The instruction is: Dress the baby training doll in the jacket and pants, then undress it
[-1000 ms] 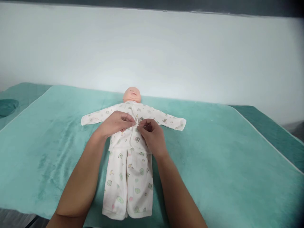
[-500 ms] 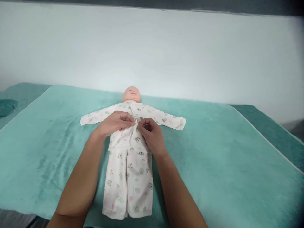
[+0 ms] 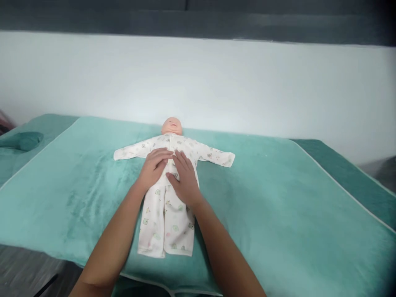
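Observation:
A baby doll [image 3: 172, 126] lies on its back, dressed in a white printed top [image 3: 185, 143] and matching trousers [image 3: 177, 231]. The sleeves stretch out to both sides and cover the doll's hands. My left hand [image 3: 154, 167] rests over the left half of the top, fingers extended. Across from it, my right hand [image 3: 184, 177] lies flat on the front of the top, fingers straight and thumb apart. Both sets of fingertips come close together near the front opening. Part of the chest of the top is hidden under my hands.
A light green plush cover [image 3: 272, 206] spreads under the doll, with darker green cloth at both sides. Behind stands a white wall [image 3: 216, 82] with a dark band above. At the far left is a dark green cushion-like bulge [image 3: 24, 141]. Grey floor [image 3: 27, 268] shows at lower left.
My fingers have let go of the top's front edges and flattened onto the chest. The front opening now lies closed. The camera view has tilted up, showing more of the dark band.

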`<state>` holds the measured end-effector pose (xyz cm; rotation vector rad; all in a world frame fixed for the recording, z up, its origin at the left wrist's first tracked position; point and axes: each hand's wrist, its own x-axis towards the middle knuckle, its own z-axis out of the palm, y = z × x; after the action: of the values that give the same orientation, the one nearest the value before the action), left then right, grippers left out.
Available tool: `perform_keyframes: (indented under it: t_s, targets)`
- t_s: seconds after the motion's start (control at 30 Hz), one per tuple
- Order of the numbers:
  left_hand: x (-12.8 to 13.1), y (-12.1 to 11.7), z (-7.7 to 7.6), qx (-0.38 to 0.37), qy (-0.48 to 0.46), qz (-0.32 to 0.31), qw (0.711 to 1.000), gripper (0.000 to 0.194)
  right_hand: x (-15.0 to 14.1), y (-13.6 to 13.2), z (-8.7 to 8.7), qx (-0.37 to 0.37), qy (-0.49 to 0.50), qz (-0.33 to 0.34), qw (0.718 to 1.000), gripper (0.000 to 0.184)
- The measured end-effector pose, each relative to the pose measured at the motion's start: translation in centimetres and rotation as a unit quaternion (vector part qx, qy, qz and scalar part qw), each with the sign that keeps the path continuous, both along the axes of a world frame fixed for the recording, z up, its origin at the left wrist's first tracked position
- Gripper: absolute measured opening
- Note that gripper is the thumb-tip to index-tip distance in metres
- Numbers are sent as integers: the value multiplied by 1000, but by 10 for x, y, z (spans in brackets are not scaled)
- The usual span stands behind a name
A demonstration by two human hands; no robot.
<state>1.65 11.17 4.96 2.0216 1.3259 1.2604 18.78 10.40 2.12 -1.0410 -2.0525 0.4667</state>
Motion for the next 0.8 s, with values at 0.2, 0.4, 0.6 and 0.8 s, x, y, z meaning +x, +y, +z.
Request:
perform_keyframes:
  t_s: [0.2, 0.4, 0.6, 0.8]
  targets:
    - [-33, -50, -35, -28, -38, 100, 994, 34, 25, -50, -20, 39, -15, -8, 999, 52]
    - [-36, -78, -53, 6, -39, 133, 990, 26, 21, -51, -15, 153, -71, -104, 980, 17]
    - [-33, -95, -51, 4, -21, 149, 989, 34, 22, -43, 6, 155, -59, -74, 983, 26]
    - [-30, -90, -59, -24, 38, 201, 979, 47, 21, -53, -3, 131, -120, -5, 984, 26]
